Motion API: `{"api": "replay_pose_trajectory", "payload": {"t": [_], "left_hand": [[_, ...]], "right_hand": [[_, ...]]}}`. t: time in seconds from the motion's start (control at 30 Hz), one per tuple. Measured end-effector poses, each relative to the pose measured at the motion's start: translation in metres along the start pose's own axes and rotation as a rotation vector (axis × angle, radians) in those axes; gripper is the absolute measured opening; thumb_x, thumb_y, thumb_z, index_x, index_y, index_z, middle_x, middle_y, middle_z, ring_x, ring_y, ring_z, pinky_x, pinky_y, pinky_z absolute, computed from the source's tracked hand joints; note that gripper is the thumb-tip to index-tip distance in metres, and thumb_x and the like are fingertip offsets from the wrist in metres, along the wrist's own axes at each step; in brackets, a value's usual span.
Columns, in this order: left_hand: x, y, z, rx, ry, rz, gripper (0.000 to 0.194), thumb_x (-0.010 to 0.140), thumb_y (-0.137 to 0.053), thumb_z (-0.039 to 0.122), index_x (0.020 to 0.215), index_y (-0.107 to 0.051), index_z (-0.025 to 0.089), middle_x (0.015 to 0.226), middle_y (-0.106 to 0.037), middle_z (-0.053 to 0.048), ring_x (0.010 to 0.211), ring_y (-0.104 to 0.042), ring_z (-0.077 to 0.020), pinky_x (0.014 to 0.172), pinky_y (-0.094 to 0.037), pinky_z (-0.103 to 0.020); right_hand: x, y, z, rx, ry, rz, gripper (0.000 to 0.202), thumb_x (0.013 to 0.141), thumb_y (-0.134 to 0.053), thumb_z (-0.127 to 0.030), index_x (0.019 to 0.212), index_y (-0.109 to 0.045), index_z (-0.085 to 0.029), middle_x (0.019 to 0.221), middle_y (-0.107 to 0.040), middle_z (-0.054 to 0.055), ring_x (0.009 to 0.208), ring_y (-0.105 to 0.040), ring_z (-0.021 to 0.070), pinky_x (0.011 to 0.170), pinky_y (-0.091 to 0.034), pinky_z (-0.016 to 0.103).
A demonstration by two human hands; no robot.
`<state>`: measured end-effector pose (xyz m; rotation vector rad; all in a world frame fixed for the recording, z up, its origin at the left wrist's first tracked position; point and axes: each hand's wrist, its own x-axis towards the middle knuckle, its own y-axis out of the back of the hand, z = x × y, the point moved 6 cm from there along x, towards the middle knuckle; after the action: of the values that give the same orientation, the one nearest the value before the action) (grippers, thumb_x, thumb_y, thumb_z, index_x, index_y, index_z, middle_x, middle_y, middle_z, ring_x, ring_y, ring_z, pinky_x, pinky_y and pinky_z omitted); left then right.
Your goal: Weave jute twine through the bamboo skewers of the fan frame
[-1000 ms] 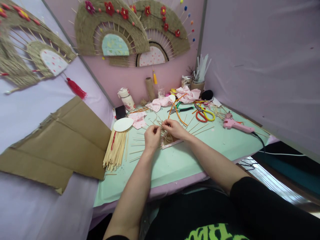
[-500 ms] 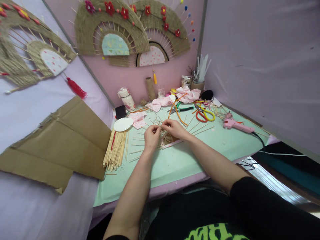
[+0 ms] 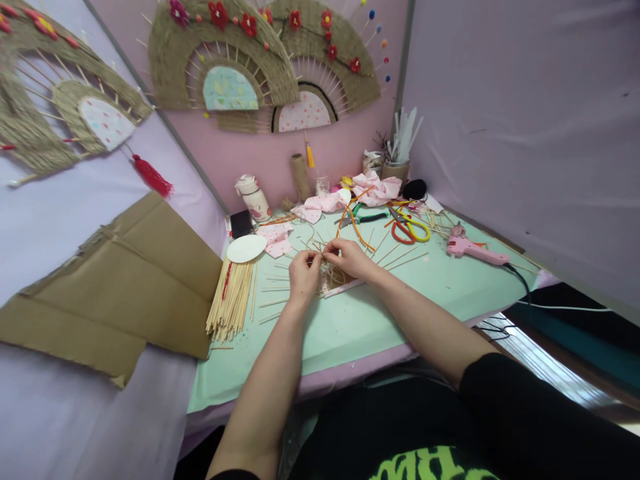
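A half-round piece (image 3: pixel 344 289) with thin sticks fanning out from it lies on the pale green table (image 3: pixel 350 340). My left hand (image 3: pixel 304 272) is closed in a pinch at its upper left part. Close beside it, my right hand (image 3: pixel 347 257) pinches too, its fingertips nearly meeting those of the left. What lies between the fingers is too small to make out. Loose loops of thin twine (image 3: pixel 332 274) hang below the fingertips, over the middle of the piece.
Left of my hands are a bundle of sticks (image 3: pixel 231 303), a white oval disc (image 3: pixel 247 249) and cardboard (image 3: pixel 120 287). Behind lie pliers (image 3: pixel 373 217) and scissors (image 3: pixel 411 231). A pink glue gun (image 3: pixel 475 251) rests at the right, its cord over the edge.
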<state>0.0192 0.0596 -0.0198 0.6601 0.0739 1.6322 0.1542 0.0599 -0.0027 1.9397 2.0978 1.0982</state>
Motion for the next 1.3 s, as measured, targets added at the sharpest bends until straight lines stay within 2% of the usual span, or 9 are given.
{"api": "replay_pose_trajectory", "payload": {"t": [0.47,0.73,0.97,1.1,1.2,1.3], "left_hand": [[-0.001,-0.001,0.005,0.079,-0.069,-0.007,0.011,0.077,-0.054,0.023,0.074,-0.062,0.017,0.078,-0.063,-0.004,0.075,-0.057,-0.0147,0.071,-0.045,-0.027],[0.000,0.000,0.001,0.027,0.012,-0.003,0.012,0.075,-0.055,0.025,0.075,-0.062,0.016,0.076,-0.064,-0.004,0.073,-0.057,-0.0146,0.069,-0.043,-0.026],[0.000,0.003,-0.001,-0.059,0.096,0.012,0.012,0.074,-0.056,0.026,0.074,-0.062,0.015,0.072,-0.064,-0.003,0.067,-0.056,-0.0129,0.066,-0.042,-0.024],[0.000,-0.001,-0.001,-0.088,0.088,-0.028,0.012,0.074,-0.056,0.026,0.075,-0.062,0.015,0.073,-0.063,-0.002,0.067,-0.056,-0.0124,0.066,-0.042,-0.024],[0.000,-0.003,0.000,-0.084,0.065,-0.047,0.013,0.075,-0.056,0.026,0.076,-0.062,0.015,0.074,-0.063,-0.003,0.068,-0.055,-0.0126,0.066,-0.042,-0.024],[0.000,-0.004,0.001,-0.065,0.039,-0.059,0.013,0.075,-0.055,0.025,0.077,-0.062,0.015,0.075,-0.063,-0.003,0.070,-0.055,-0.0130,0.067,-0.042,-0.025]], "right_hand": [[0.000,-0.002,0.001,-0.047,-0.012,0.003,0.009,0.076,-0.054,-0.021,0.074,-0.061,-0.015,0.072,-0.062,0.001,0.067,-0.053,0.0112,0.067,-0.038,0.023],[0.000,-0.004,0.010,0.064,-0.175,-0.008,0.011,0.072,-0.050,-0.021,0.071,-0.059,-0.015,0.066,-0.060,0.000,0.062,-0.052,0.0107,0.060,-0.037,0.022],[0.002,-0.002,0.018,0.180,-0.240,0.030,0.010,0.069,-0.049,-0.021,0.067,-0.056,-0.015,0.063,-0.056,-0.001,0.060,-0.048,0.0104,0.058,-0.037,0.022],[0.002,-0.003,0.014,0.238,-0.229,0.022,0.011,0.067,-0.052,-0.022,0.073,-0.057,-0.015,0.066,-0.055,-0.002,0.062,-0.049,0.0103,0.062,-0.040,0.022],[0.003,-0.001,0.010,0.265,-0.201,0.027,0.025,0.064,-0.056,-0.022,0.087,-0.059,-0.013,0.073,-0.058,0.000,0.067,-0.051,0.0111,0.066,-0.041,0.023],[0.004,-0.001,0.007,0.291,-0.182,0.006,0.018,0.065,-0.055,-0.024,0.079,-0.061,-0.014,0.073,-0.060,0.001,0.069,-0.052,0.0116,0.069,-0.041,0.024]]}}
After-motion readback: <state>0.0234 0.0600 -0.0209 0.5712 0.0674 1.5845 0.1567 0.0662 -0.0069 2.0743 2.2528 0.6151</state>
